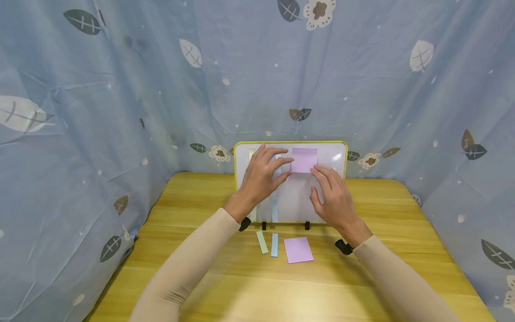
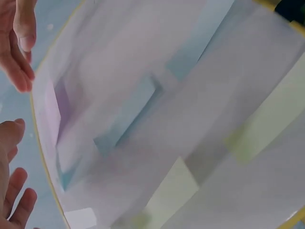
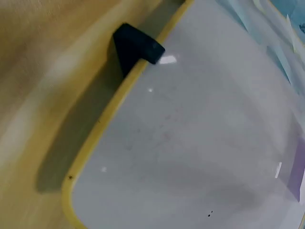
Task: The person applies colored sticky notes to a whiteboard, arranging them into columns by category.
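Pink note (image 1: 304,160) clung high on whiteboard (image 1: 297,199); left hand (image 1: 260,175) and right hand (image 1: 335,197) at its edges, fingers (image 1: 284,161) released; sticking step seemed nearly done, next likely called for pink pad (image 1: 298,250) on counter (image 1: 386,210)

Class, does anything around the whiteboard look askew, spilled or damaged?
Slightly askew: on the table, the green strip slants, while the blue strip beside it lies nearly straight. No spill or damage stands out.

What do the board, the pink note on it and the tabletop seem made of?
Board: apparently glossy coated panel, showing sharp highlights; core unclear. Pink note: likely matte paper, thin and glare-free. Tabletop: satin wood or printed laminate, with streaky grain.
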`<act>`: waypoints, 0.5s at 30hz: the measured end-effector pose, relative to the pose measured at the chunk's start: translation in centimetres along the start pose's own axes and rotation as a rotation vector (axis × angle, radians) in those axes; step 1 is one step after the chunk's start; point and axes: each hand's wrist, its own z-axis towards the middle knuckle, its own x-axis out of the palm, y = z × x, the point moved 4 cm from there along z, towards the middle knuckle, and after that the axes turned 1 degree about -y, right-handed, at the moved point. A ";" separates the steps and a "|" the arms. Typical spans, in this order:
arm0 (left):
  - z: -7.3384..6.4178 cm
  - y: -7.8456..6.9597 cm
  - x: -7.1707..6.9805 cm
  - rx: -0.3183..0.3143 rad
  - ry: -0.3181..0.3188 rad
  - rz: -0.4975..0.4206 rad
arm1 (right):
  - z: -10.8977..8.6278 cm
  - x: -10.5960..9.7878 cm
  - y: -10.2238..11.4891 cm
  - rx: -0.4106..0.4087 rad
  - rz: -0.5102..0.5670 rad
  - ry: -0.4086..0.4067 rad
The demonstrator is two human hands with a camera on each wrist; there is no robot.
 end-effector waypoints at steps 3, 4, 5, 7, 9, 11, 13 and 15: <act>-1.0 -1.0 -0.1 0.070 0.010 -0.006 | -0.5 -0.2 0.3 -0.019 0.025 0.005; -1.4 -1.4 0.0 0.094 0.018 -0.002 | -0.7 -0.3 0.4 -0.027 0.032 0.005; -1.8 -1.7 0.0 0.118 0.027 0.000 | -0.8 -0.3 0.5 -0.036 0.039 0.007; -2.6 -2.4 0.3 0.163 0.053 0.010 | -1.1 -0.4 0.7 -0.047 0.055 0.016; -3.5 -3.0 0.6 0.198 0.086 0.011 | -1.4 -0.4 0.9 -0.049 0.069 0.029; -4.4 -3.4 1.0 0.221 0.120 -0.001 | -1.7 -0.5 1.1 -0.047 0.077 0.051; -5.3 -3.8 1.4 0.232 0.158 -0.018 | -2.0 -0.6 1.2 -0.042 0.084 0.073; -6.1 -4.2 1.7 0.236 0.199 -0.038 | -2.4 -0.5 1.2 -0.039 0.091 0.095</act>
